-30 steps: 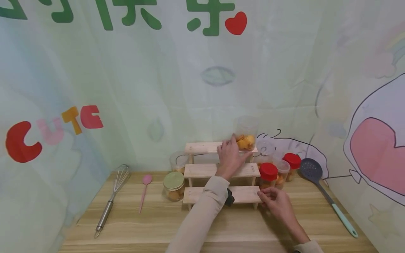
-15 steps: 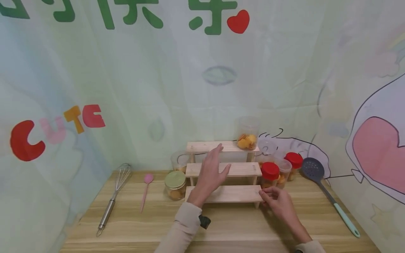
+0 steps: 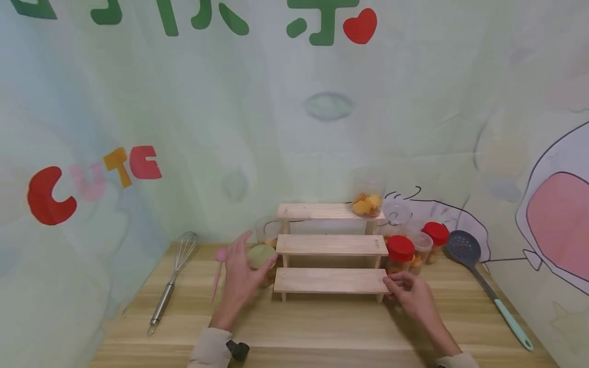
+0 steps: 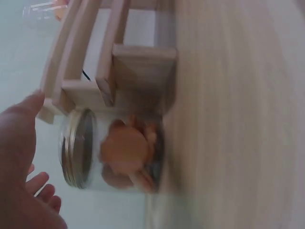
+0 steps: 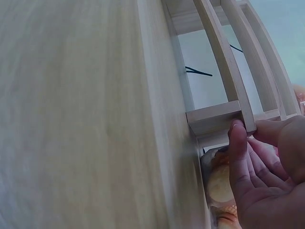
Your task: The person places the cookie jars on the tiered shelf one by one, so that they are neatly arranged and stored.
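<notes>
My left hand [image 3: 239, 276] is at the jar with the pale green lid [image 3: 261, 255], thumb and fingers spread to either side of it. In the left wrist view the jar [image 4: 125, 150] holds round biscuits, and the hand [image 4: 21, 157] is by its lid end. My right hand [image 3: 414, 296] pinches the right end of the lowest board of a three-step wooden rack [image 3: 331, 280]; the right wrist view shows thumb and finger [image 5: 238, 148] on that board's corner. On the rack's top step, at the right, stands a clear jar of biscuits [image 3: 367, 203].
Right of the rack stand a red-lidded jar [image 3: 400, 249], a clear-lidded jar [image 3: 421, 246] and another red-lidded jar [image 3: 435, 236]. A slotted spatula [image 3: 465, 248] lies farther right. At left lie a whisk [image 3: 170, 291] and a pink spoon [image 3: 217, 276]. Another clear jar [image 3: 269, 230] stands behind the green-lidded one.
My left hand has let go of the clear jar on the top step and moved left and down to the green-lidded jar. The right hand keeps its pinch on the rack.
</notes>
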Demonstrator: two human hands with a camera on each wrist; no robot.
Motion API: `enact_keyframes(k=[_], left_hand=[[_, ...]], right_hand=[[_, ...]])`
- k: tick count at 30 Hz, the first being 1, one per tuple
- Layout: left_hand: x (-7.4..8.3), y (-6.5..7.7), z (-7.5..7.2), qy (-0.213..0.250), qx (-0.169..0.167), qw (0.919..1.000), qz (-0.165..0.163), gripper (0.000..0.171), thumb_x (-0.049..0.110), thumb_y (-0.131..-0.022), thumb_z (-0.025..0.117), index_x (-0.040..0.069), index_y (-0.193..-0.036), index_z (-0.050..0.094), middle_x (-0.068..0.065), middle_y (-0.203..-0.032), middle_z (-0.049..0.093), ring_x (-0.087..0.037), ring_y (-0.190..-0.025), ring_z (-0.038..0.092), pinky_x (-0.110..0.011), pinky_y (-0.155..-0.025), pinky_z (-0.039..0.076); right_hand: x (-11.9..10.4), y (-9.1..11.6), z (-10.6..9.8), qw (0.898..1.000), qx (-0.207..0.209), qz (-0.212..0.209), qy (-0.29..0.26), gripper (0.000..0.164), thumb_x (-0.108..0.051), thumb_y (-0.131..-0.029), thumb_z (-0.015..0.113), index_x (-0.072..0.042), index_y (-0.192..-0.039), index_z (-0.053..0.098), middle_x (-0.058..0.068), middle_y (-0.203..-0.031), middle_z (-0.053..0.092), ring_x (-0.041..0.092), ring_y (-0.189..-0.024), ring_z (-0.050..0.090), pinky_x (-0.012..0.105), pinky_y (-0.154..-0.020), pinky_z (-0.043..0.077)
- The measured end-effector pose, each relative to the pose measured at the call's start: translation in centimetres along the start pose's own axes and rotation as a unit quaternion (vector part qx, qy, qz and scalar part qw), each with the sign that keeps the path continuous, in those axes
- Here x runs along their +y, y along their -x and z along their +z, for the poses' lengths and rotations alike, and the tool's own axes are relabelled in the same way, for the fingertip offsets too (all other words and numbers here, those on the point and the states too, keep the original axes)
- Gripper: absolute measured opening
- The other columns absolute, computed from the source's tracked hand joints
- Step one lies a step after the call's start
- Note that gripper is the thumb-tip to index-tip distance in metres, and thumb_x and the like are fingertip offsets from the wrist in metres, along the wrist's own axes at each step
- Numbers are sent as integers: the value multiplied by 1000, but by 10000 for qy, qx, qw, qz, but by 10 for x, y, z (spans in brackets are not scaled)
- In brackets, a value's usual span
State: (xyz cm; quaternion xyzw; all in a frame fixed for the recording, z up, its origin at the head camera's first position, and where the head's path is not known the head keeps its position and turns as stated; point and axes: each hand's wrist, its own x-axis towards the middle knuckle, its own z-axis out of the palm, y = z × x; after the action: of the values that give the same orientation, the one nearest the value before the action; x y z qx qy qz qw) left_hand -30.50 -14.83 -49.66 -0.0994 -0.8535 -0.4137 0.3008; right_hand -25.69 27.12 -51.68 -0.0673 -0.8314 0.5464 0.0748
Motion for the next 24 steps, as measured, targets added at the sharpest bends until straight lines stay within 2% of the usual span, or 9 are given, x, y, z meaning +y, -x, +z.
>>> enact_keyframes(k=[3, 6, 13, 18, 21, 24], left_hand=[[-10, 4, -6, 114, -354, 9984, -432, 97, 42, -86, 93, 7, -161, 42, -18, -159, 50, -38, -149, 43, -61, -124, 34], [-17, 6, -6, 279, -717, 9946, -694, 97, 42, -85, 94, 5, -159, 43, -20, -155, 52, -39, -147, 47, -62, -124, 36], [-27, 13, 2, 437, -1242, 9867, -954, 92, 27, -90, 92, -2, -159, 39, -25, -155, 55, -43, -148, 52, -61, -124, 41], [-28, 16, 1, 403, -1320, 9851, -1030, 85, 25, -90, 92, -4, -152, 42, -28, -150, 60, -44, -144, 56, -61, -121, 45], [-26, 15, -3, 371, -1182, 9868, -1043, 85, 29, -87, 94, -4, -149, 46, -27, -146, 62, -43, -141, 59, -60, -118, 48], [-22, 14, -11, 337, -1001, 9872, -1196, 89, 30, -84, 96, -4, -149, 47, -27, -147, 61, -44, -141, 58, -61, -118, 47]], right_hand=[[0, 0, -3, 10000, -36, 11, 13, 33, -18, -101, 80, 9, -119, 73, 17, -102, 82, 14, -72, 76, 26, -68, 64], [-1, 0, -4, 9999, 13, 36, 128, 34, -19, -101, 80, 7, -120, 73, 17, -102, 82, 14, -72, 76, 25, -67, 63], [-3, 0, -5, 9998, -72, 52, 167, 36, -22, -101, 80, 7, -122, 73, 16, -103, 82, 14, -73, 76, 24, -68, 63], [-2, 1, -7, 9998, -82, 138, 88, 37, -21, -101, 80, 9, -122, 72, 17, -104, 82, 12, -73, 76, 25, -68, 64], [-2, 2, -7, 9997, -143, 147, 109, 40, -22, -101, 80, 10, -123, 71, 17, -104, 82, 12, -73, 76, 24, -68, 64], [-3, 2, -4, 9997, -195, 149, 87, 40, -22, -101, 80, 10, -123, 71, 17, -104, 82, 12, -74, 76, 24, -69, 64]])
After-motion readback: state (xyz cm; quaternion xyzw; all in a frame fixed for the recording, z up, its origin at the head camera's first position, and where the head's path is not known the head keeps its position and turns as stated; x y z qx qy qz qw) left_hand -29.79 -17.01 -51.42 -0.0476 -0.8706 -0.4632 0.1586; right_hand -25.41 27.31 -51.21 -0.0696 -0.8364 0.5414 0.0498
